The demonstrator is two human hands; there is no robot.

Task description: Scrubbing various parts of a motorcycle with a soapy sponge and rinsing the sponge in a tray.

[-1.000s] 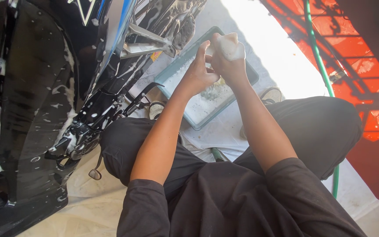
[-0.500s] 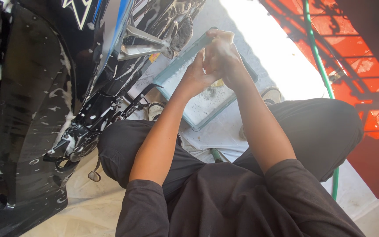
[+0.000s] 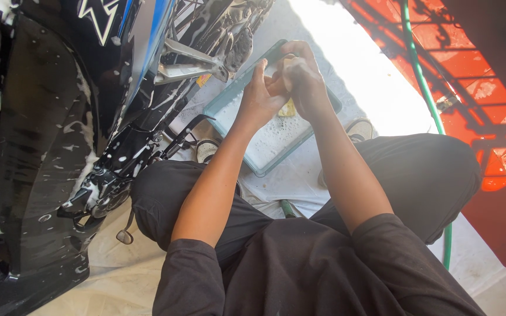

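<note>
On the left side stands a large black and blue motorcycle (image 3: 60,134), streaked with white soap foam. A thin green rubber hose (image 3: 426,88) runs along the wet floor on the right. Between them, in front of the crouching person's knees, lies a rectangular pale green plastic tray (image 3: 232,102) of foamy water. Over the tray, the left hand (image 3: 260,96) and right hand (image 3: 301,79) press together, fingers curled and clamped around a small yellow sponge (image 3: 288,108), which peeks out just beneath them.
</note>
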